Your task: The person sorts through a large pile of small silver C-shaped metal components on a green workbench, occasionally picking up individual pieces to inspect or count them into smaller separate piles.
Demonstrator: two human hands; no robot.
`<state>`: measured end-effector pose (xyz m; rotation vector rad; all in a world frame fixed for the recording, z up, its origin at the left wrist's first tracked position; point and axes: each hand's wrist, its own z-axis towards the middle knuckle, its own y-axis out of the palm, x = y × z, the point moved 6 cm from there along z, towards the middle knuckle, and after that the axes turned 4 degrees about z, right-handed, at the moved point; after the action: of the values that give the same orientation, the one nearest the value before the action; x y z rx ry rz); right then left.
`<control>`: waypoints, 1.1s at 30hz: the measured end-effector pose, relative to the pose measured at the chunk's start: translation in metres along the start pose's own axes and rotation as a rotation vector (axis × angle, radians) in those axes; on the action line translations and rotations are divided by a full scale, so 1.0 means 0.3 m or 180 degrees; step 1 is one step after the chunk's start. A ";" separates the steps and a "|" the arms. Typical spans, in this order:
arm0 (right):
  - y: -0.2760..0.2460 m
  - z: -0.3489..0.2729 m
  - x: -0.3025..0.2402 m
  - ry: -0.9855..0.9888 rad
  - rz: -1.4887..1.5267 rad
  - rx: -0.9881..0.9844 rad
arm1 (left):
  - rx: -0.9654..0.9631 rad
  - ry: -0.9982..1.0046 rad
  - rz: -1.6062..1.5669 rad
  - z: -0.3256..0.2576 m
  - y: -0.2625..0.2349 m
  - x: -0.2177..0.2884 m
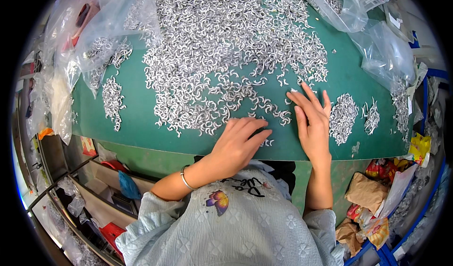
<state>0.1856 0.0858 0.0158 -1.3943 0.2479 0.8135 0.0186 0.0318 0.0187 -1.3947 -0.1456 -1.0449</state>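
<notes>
A large heap of small silvery, crescent-shaped metal pieces (212, 44) spreads over the green tabletop (137, 101). At the heap's near edge is my left hand (240, 141), fingers bent and pointing right, thumb and forefinger a little apart. A few of the same pieces (267, 143) lie just beyond its thumb, close to the table's front edge. My right hand (312, 120) reaches forward with its fingers spread, the tips low over the table beside the heap's right side. A tiny white spot shows at one of its fingertips; I cannot tell what it is.
Right of my right hand lie two small piles (343, 118) of pieces; another pile (113, 102) is at the left. Clear plastic bags (382, 49) with pieces stand at both sides. Drawers (104, 176) are below left, and crumpled paper bags (368, 190) below right.
</notes>
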 end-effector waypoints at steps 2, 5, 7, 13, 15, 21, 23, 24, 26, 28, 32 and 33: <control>-0.009 -0.002 0.016 0.0107 0.0204 0.0009 | -0.0050 -0.0012 -0.0060 -0.014 0.014 0.008; -0.019 0.010 0.005 0.0089 0.0150 0.0046 | -0.0064 0.0123 -0.0043 -0.017 0.031 0.023; -0.013 -0.008 0.006 0.0134 0.0017 -0.0094 | -0.0075 0.0122 -0.0031 -0.028 0.039 0.023; -0.046 -0.100 0.028 0.0326 0.0143 -0.0323 | -0.0119 -0.0009 -0.0024 -0.041 0.042 0.027; -0.051 -0.099 0.011 0.0309 0.0328 -0.0197 | -0.0127 -0.0030 -0.0029 -0.043 0.047 0.028; -0.013 -0.038 -0.003 0.0022 -0.0105 -0.0227 | -0.0105 0.0053 -0.0090 -0.046 0.064 0.025; -0.015 -0.062 -0.010 0.0045 -0.0141 -0.0324 | -0.0088 0.0018 -0.0120 -0.047 0.067 0.023; -0.019 -0.082 -0.016 0.0058 -0.0161 -0.0372 | -0.0075 0.0011 -0.0134 -0.044 0.066 0.023; -0.030 -0.134 -0.032 0.0134 -0.0122 -0.0451 | -0.0081 0.0001 -0.0197 -0.040 0.065 0.030; -0.027 -0.175 -0.060 0.0257 -0.0096 -0.0485 | -0.0097 0.0012 -0.0285 -0.038 0.070 0.030; -0.022 -0.212 -0.107 0.0251 0.0161 -0.0799 | -0.0057 0.0021 -0.0396 -0.033 0.085 0.029; -0.025 -0.211 -0.102 0.0270 0.0208 -0.0699 | -0.0029 -0.0059 -0.0480 -0.031 0.082 0.029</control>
<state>0.1875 0.0161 0.0275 -1.6363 0.2768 0.8558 0.0356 0.0153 0.0042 -1.4186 -0.2632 -1.1585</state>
